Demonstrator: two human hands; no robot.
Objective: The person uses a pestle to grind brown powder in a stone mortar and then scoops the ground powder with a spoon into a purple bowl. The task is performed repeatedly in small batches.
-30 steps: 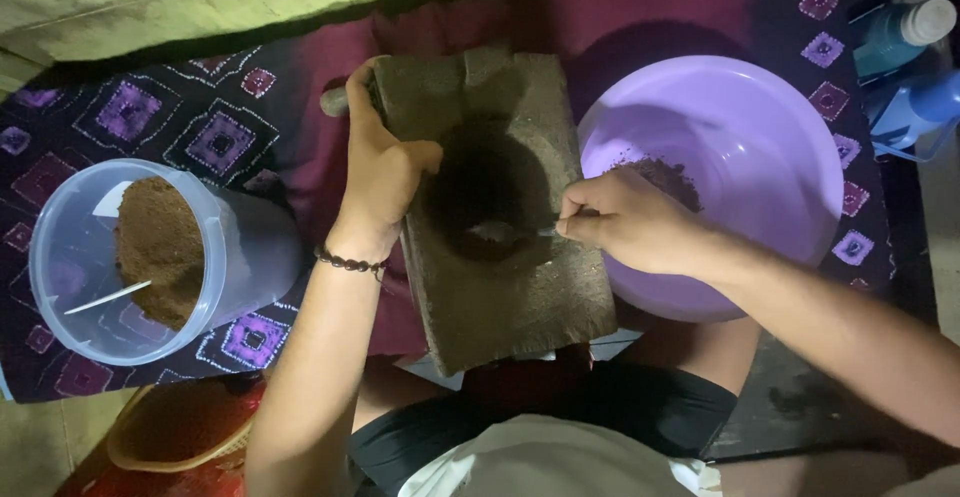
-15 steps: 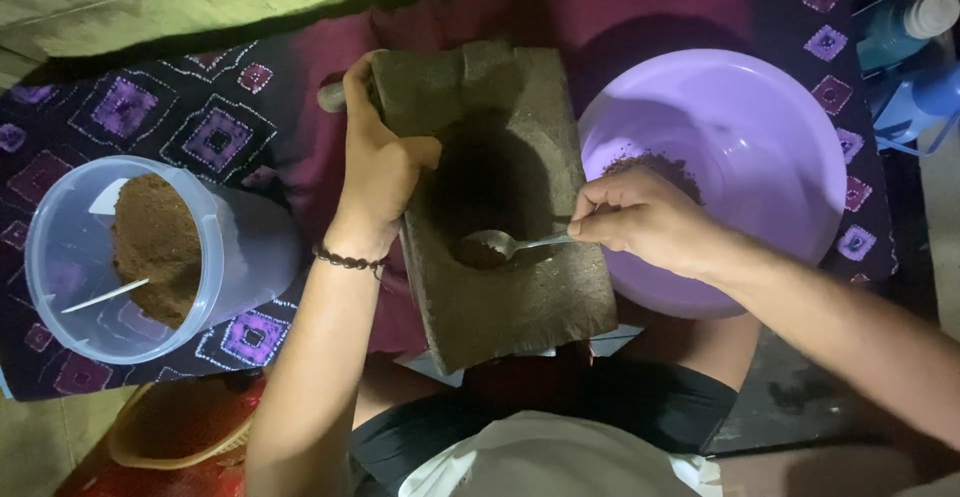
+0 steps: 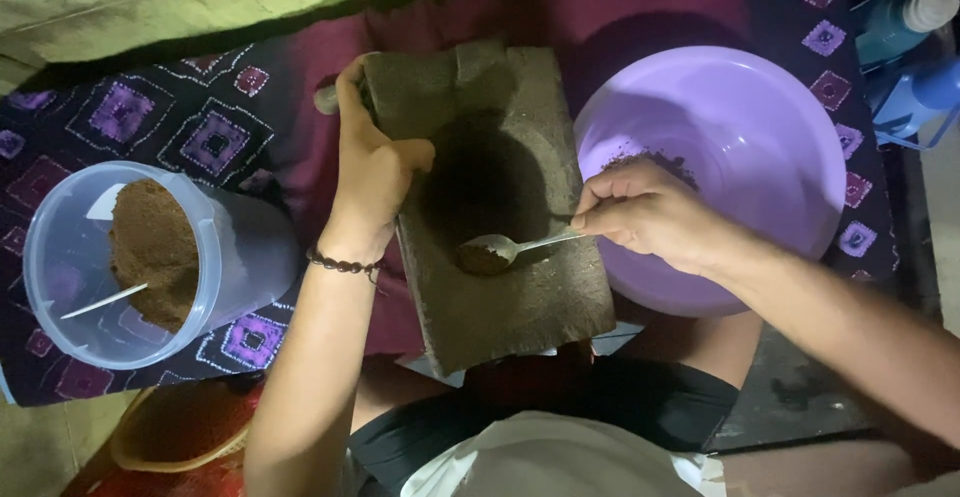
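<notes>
A grey stone grinding slab with a dark hollow lies in front of me. My left hand grips its left edge. My right hand pinches the handle of a metal spoon. The spoon's bowl holds brown powder and rests in the hollow. A purple plastic bowl stands right of the slab with a little brown powder inside, just behind my right hand.
A clear plastic jar with brown powder and a thin utensil lies at the left on a purple patterned cloth. Blue bottles stand at the top right. An orange basket sits at the lower left.
The spoon has come further out into view, its bowl now loaded with brown powder near the hollow's front. My left hand stays on the slab's edge.
</notes>
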